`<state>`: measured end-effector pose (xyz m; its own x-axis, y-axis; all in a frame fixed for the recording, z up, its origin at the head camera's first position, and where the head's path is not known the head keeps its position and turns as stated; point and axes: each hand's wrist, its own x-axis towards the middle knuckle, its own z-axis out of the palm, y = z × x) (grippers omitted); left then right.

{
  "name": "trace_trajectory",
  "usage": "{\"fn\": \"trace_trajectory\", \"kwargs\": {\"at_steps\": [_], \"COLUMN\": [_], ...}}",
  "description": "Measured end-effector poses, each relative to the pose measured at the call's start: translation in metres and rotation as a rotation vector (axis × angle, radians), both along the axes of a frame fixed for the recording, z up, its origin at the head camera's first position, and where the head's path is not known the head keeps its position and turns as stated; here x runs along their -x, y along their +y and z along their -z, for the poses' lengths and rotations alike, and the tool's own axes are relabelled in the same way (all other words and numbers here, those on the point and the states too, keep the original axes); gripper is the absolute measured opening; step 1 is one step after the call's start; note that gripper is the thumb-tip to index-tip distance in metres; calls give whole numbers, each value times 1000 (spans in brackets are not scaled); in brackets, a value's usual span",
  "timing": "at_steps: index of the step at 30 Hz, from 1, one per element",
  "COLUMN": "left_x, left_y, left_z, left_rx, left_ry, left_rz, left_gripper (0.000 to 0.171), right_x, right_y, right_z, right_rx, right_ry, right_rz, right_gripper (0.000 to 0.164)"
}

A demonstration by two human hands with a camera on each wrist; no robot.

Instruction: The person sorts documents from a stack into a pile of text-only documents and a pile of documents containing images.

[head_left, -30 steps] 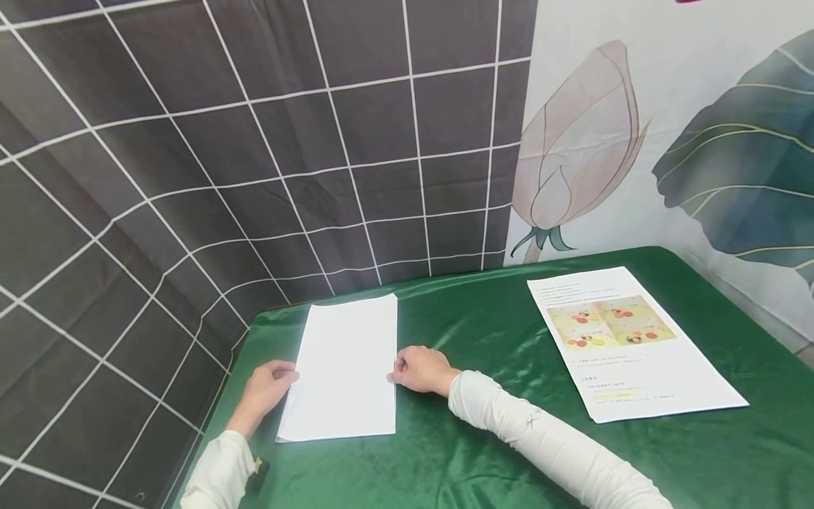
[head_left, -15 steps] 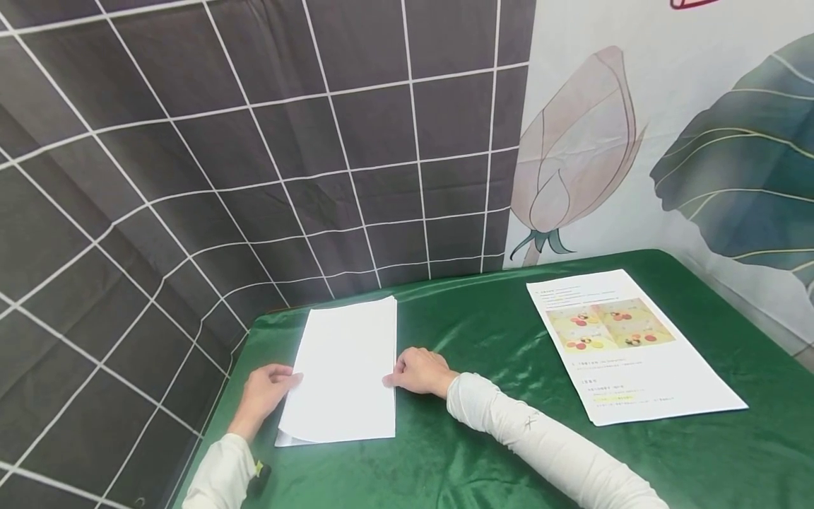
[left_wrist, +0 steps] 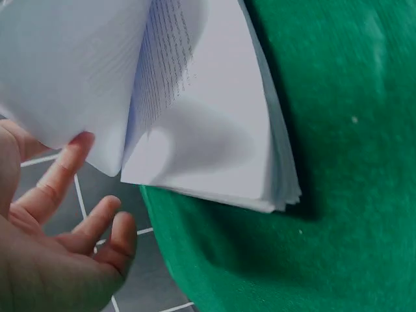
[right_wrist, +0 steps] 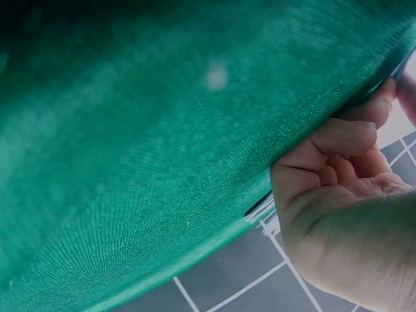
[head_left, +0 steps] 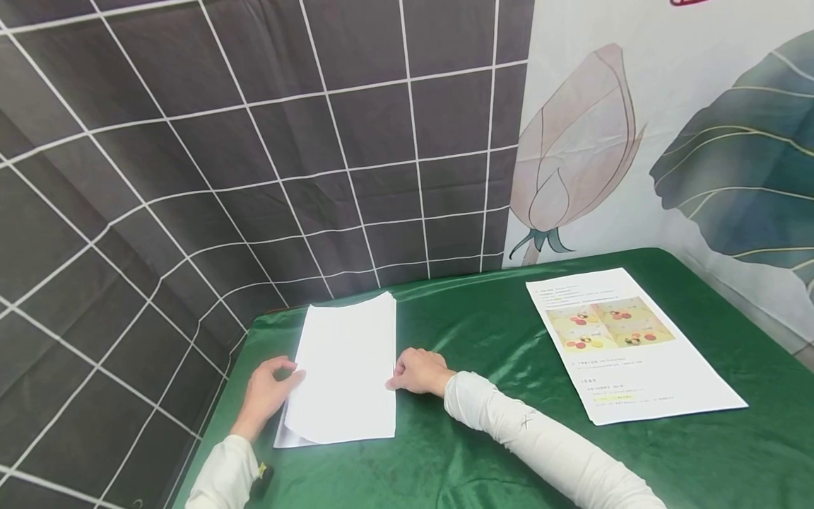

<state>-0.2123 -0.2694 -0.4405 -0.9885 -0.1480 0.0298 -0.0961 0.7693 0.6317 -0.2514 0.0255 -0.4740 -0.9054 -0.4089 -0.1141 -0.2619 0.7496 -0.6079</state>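
Note:
A stack of white paper (head_left: 348, 360) lies on the green cloth, its visible top side blank in the head view. At its left edge my left hand (head_left: 268, 390) pinches the upper paper, thumb on top, and the near left corner is raised. From the left wrist, the raised sheet (left_wrist: 68, 71) curves up over printed pages (left_wrist: 214, 110) beneath; the index fingertip touches its underside, and the thumb is mostly hidden behind it. My right hand (head_left: 422, 370) grips the stack's right edge, thumb on top and the other fingers curled, as the right wrist view also shows.
A second stack of printed sheets (head_left: 629, 382), with colour pictures on its top page, lies on the right of the green cloth (head_left: 483, 438). Dark checked fabric (head_left: 375, 134) hangs behind and left. A small dark object (head_left: 263, 481) sits beside the left sleeve.
The near left corner of the upper paper has come up off the stack and curled farther, with the left thumb a little farther right. My right hand has stayed at the right edge.

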Motion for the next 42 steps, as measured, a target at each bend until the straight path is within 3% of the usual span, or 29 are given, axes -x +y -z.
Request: {"fn": "trace_trajectory", "kwargs": {"at_steps": [16,21,24,29,35,42], "left_x": [3,6,5,6,8,2], "left_y": [15,12,10,9,5,7], "left_z": [-2,2,5,6,1,-8], "left_rx": [-115,-167,-184,-171,-215,-400], "left_ry": [79,30,-11,-47,-92,-136], "left_rz": [31,-5,9,51,15,-24], "left_gripper": [18,44,56,51,53,55], "right_x": [-2,-1,-2,-3,-2,-5], "right_y": [0,0,1,1,3,4], "right_z": [-1,-1,-1,-1,-3,-4], "right_rx": [-34,-41,-46,-31,33,106], "right_ry": [44,42,40,49,-7,-75], "right_rz": [-15,-12,-12,-17,20,85], "right_gripper": [27,27,28,29,27,46]}}
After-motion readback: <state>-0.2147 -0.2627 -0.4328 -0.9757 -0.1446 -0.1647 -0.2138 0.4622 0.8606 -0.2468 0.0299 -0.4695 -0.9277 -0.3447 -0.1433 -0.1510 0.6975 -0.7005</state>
